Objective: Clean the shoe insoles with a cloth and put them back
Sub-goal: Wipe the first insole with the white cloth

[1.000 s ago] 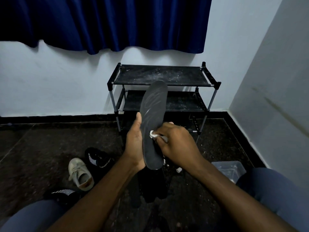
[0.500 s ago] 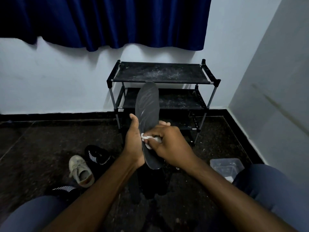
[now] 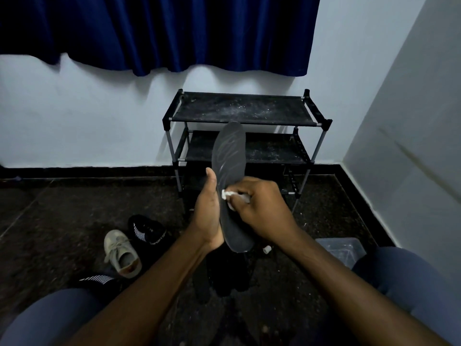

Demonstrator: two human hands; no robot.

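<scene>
Centrally, holding a dark insole point(image 3: 229, 156) upright in mid-air, toe end up and heel end down, in front of a black shoe rack point(image 3: 244, 108); gripping its lower half from the left side with the left hand point(image 3: 208, 216), thumb pointing up along the edge and the other fingers hidden behind it; pinching a small white cloth point(image 3: 228, 195) in the curled fingers of the right hand point(image 3: 262, 211) and pressing it against the insole's face, just beside the left thumb; showing faint pale streaks on the insole's upper part; looking down on a dark floor point(image 3: 74, 221), with a beige shoe point(image 3: 122, 253) just beside a black shoe point(image 3: 149, 232) off to the left and a clear plastic tub point(image 3: 341, 248) near the right knee; facing a blue curtain point(image 3: 174, 31) hanging on the wall above the rack.
</scene>
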